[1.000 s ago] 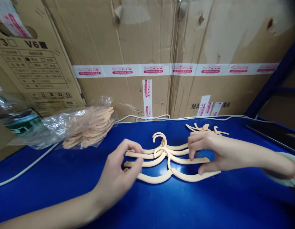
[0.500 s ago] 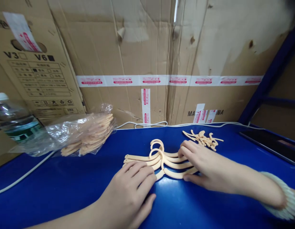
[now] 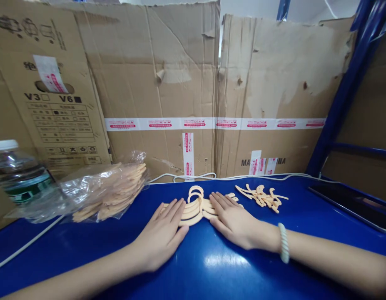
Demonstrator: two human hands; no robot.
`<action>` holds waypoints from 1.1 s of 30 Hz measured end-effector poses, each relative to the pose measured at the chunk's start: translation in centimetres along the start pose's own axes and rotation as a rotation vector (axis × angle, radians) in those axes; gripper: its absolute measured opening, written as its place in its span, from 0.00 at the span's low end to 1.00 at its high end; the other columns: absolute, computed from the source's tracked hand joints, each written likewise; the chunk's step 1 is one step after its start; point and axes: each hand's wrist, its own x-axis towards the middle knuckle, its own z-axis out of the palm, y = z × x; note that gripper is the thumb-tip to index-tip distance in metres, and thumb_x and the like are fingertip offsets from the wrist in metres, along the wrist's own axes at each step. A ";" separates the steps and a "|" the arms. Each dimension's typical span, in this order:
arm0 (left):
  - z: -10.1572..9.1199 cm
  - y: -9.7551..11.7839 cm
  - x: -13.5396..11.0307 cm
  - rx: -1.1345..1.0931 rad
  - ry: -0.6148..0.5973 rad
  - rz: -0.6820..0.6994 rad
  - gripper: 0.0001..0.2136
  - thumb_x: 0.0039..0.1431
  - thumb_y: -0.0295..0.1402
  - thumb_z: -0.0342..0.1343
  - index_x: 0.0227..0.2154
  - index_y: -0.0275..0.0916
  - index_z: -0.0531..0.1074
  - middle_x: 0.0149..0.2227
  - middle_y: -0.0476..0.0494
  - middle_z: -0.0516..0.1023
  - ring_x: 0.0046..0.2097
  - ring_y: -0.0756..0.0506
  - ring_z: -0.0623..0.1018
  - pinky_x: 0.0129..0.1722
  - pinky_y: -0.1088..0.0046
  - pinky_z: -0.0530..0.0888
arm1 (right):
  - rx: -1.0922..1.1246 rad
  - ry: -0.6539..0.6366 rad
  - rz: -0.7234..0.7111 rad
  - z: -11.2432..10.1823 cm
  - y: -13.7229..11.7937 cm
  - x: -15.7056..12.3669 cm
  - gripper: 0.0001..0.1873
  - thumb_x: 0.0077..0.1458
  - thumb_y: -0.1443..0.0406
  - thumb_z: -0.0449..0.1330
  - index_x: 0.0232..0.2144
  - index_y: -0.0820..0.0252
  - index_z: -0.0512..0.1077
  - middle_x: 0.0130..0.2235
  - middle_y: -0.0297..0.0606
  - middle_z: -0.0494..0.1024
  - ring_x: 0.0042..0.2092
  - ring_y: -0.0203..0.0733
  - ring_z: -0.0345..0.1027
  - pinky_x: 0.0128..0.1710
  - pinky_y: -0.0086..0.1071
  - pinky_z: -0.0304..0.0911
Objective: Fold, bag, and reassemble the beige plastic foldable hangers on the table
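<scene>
Several small peach plastic hangers [image 3: 195, 205] lie gathered in a tight pile on the blue table [image 3: 211, 266]. My left hand [image 3: 163, 233] lies flat on the pile's left arms, fingers stretched out together. Pressing on the right arms is my right hand [image 3: 233, 221], also flat with straight fingers; a pale bead bracelet [image 3: 283, 248] circles its wrist. Only the hooks and middle of the hangers show between the two hands.
A clear bag of more peach hangers [image 3: 108, 191] lies at the left, beside a water bottle [image 3: 19, 175]. Loose peach scraps [image 3: 261, 196] sit right of the pile. A dark tablet [image 3: 352, 204] lies at the far right. Cardboard boxes [image 3: 193, 96] and a white cable [image 3: 193, 177] line the back.
Both hands pushed the spread-out hangers together into a compact pile and flattened onto it. The camera tilted upward, showing more of the boxes.
</scene>
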 end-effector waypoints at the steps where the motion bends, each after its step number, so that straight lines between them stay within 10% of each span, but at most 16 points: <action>1: -0.3 -0.2 0.7 0.000 -0.013 -0.027 0.30 0.70 0.44 0.36 0.68 0.31 0.49 0.70 0.35 0.48 0.70 0.36 0.50 0.67 0.46 0.51 | 0.001 0.002 0.001 -0.1 0.4 0.9 0.38 0.67 0.54 0.40 0.67 0.81 0.49 0.68 0.62 0.48 0.70 0.59 0.40 0.68 0.51 0.41; 11: 0.2 -2.5 4.2 0.016 0.059 -0.082 0.29 0.69 0.43 0.37 0.68 0.33 0.52 0.69 0.35 0.51 0.70 0.35 0.51 0.66 0.43 0.48 | 0.048 0.099 0.003 0.4 2.1 4.8 0.37 0.67 0.52 0.41 0.66 0.76 0.53 0.68 0.57 0.53 0.70 0.59 0.42 0.67 0.52 0.42; 16: 0.4 -2.2 3.1 0.043 0.183 -0.045 0.29 0.69 0.42 0.40 0.68 0.32 0.51 0.69 0.33 0.52 0.70 0.34 0.51 0.66 0.40 0.45 | 0.031 0.225 0.010 -1.3 4.6 1.7 0.32 0.65 0.56 0.46 0.66 0.69 0.55 0.68 0.54 0.57 0.70 0.55 0.42 0.67 0.52 0.44; 23: 0.5 -2.3 2.2 0.021 0.355 0.160 0.25 0.69 0.38 0.44 0.66 0.39 0.55 0.66 0.36 0.62 0.67 0.33 0.59 0.64 0.37 0.51 | -0.106 0.130 0.451 -1.1 10.4 -4.3 0.31 0.65 0.47 0.43 0.66 0.46 0.56 0.70 0.49 0.50 0.69 0.72 0.38 0.56 0.75 0.47; 33: 0.9 -2.8 2.1 -0.019 0.386 0.127 0.20 0.68 0.38 0.45 0.61 0.39 0.61 0.63 0.36 0.67 0.66 0.34 0.63 0.64 0.37 0.54 | -0.084 0.174 0.196 -0.1 14.1 -1.0 0.28 0.67 0.54 0.41 0.62 0.57 0.63 0.64 0.51 0.64 0.67 0.57 0.51 0.64 0.57 0.50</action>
